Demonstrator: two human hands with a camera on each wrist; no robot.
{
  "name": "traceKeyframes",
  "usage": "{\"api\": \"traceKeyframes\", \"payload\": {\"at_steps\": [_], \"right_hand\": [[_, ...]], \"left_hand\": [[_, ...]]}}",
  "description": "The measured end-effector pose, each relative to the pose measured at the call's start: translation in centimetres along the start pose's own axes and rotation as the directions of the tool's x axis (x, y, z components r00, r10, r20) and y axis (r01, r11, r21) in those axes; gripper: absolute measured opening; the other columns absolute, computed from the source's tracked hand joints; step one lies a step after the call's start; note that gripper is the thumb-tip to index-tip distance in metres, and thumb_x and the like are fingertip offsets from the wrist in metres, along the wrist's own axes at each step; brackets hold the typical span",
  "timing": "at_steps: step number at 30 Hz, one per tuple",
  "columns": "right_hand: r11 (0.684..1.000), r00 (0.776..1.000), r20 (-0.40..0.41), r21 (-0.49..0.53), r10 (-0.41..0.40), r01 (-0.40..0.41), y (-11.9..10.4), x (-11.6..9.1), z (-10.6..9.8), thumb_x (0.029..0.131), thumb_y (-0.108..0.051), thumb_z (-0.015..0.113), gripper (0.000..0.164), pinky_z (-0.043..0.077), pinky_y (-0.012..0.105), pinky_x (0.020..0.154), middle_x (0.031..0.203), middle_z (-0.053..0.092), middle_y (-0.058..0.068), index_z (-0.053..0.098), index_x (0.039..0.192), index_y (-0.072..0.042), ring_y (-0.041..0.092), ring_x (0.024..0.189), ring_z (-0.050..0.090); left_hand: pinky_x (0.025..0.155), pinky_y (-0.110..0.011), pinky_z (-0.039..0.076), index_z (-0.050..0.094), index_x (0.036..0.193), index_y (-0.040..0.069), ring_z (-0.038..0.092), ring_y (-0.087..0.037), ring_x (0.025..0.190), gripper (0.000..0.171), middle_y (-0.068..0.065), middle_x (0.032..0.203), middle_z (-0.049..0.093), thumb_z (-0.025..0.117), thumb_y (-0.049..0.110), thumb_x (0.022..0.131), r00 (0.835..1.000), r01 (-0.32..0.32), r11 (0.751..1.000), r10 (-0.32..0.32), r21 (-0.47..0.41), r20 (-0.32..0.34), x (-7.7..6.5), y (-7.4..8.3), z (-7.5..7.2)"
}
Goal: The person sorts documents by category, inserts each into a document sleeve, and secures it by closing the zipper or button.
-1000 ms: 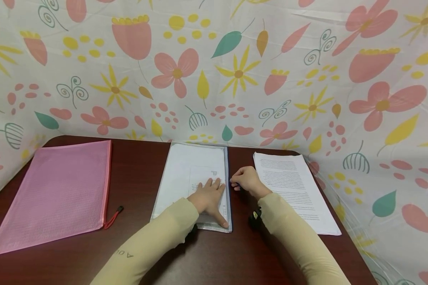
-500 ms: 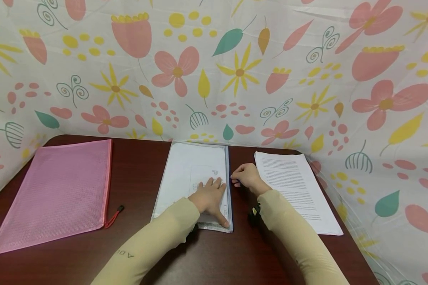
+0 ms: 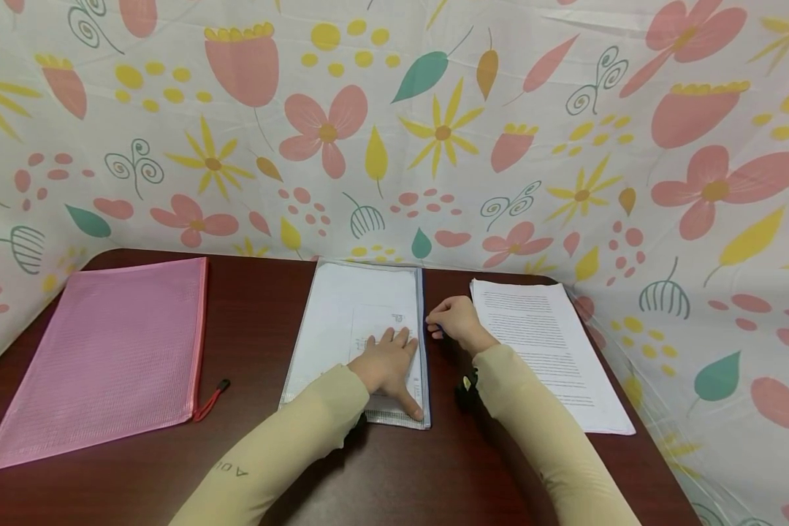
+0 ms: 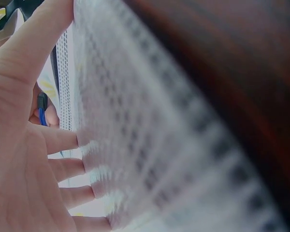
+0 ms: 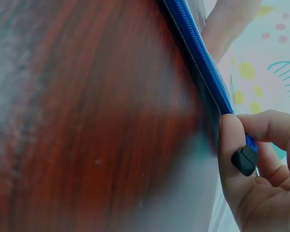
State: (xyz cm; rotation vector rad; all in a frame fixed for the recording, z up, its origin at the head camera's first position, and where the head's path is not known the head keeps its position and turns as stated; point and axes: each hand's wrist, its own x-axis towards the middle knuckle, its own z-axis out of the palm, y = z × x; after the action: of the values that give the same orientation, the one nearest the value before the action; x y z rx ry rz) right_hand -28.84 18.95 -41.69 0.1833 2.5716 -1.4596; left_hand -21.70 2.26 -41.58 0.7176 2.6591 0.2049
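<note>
A clear mesh zipper pouch [image 3: 404, 421] with white sheets inside lies in the middle of the table in the head view. My left hand [image 3: 386, 365] rests on top of it, fingers spread and straight, thumb toward the near right corner. Along the pouch's right edge runs a blue zipper [image 5: 193, 43]. Beside that edge my right hand [image 3: 456, 320] pinches the zipper's blue pull cord between thumb and index finger. The cord's black end [image 5: 244, 160] sticks out below the fingertips in the right wrist view. The slider itself is hidden by the fingers.
To the left lies a pink mesh zipper pouch [image 3: 112, 358] with a red pull cord [image 3: 209, 404]. A stack of printed paper [image 3: 542, 347] lies right of my right hand, under the forearm's outer side. A flowered cloth [image 3: 368, 146] hangs behind the dark wooden table [image 3: 256, 329].
My right hand has slid slightly toward the far end along the pouch's right edge, still pinching the pull cord. The left hand and the pouch stay in place.
</note>
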Motion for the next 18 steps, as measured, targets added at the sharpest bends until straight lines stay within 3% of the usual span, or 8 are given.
{"api": "traceKeyframes", "payload": {"at_steps": [18], "right_hand": [[1.0,1.0,-0.018,0.011,-0.02,0.02,-0.4,1.3,-0.1,0.088,-0.005,0.063,0.013,0.058,0.029,0.061,0.088,0.068,0.018,0.064,0.092,0.007,0.014,0.062,0.065]], "left_hand": [[0.114,-0.057,0.02,0.02,0.151,0.011,0.012,-0.036,0.145,0.134,-0.012,0.159,0.01,0.074,0.077,0.048,1.0,-0.009,1.0,0.009,0.015,-0.015,0.0,0.0,0.0]]}}
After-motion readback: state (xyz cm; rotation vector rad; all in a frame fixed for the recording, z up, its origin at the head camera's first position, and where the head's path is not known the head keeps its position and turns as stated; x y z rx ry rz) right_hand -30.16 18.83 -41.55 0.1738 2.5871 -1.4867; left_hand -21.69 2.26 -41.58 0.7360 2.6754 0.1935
